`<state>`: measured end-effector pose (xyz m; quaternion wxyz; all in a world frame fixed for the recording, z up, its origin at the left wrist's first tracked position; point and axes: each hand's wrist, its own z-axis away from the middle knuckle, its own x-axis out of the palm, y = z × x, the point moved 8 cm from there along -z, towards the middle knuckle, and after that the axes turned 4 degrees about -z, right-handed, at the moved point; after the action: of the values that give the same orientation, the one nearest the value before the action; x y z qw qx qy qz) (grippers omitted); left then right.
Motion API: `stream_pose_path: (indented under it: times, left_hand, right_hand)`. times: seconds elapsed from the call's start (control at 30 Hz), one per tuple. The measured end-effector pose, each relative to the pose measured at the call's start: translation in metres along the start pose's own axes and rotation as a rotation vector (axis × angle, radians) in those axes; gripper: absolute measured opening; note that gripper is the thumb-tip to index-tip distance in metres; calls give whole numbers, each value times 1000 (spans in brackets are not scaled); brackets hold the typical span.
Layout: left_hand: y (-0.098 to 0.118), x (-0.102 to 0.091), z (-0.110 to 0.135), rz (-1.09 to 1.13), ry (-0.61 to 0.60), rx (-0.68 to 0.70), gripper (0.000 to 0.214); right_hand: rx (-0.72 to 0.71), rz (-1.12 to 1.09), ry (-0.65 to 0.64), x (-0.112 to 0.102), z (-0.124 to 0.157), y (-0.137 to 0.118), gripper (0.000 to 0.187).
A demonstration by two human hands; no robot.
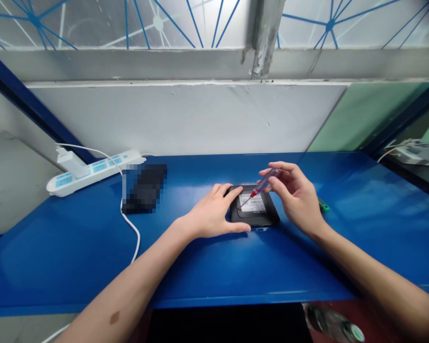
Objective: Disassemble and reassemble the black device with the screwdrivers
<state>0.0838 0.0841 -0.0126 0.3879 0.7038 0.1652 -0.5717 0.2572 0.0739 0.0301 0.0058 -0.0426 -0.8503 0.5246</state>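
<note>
A small black square device (pixel 254 210) with a white label on top lies on the blue table (pixel 214 267), near the middle. My left hand (pixel 214 214) rests on its left edge, thumb along the front and fingers curled over the back corner, holding it. My right hand (pixel 295 195) pinches a thin screwdriver (pixel 262 185) with a clear and red handle. The screwdriver slants down to the left, and its tip touches the device's top near the left side of the label.
A white power strip (pixel 93 171) with a plugged-in charger and white cable lies at the back left. A blurred dark object (pixel 145 188) sits beside it. A small green item (pixel 323 206) shows behind my right wrist. A white wall runs along the table's back edge.
</note>
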Motion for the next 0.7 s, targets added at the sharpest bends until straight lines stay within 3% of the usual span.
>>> stream_pose_path:
  times: [0.3, 0.4, 0.53, 0.7]
  left_hand:
    - [0, 1, -1, 5, 2, 0, 98]
    - [-1, 1, -1, 4, 13, 0, 99]
    - [-1, 2, -1, 16, 3, -5, 100]
    - [-2, 1, 0, 9, -2, -6, 101]
  right_hand:
    - [-52, 20, 8, 1, 0, 2, 30]
    - [-80, 63, 105, -13, -7, 6, 34]
    - [-2, 113, 165, -35, -19, 22, 27]
    - [70, 404, 105, -49, -28, 35, 36]
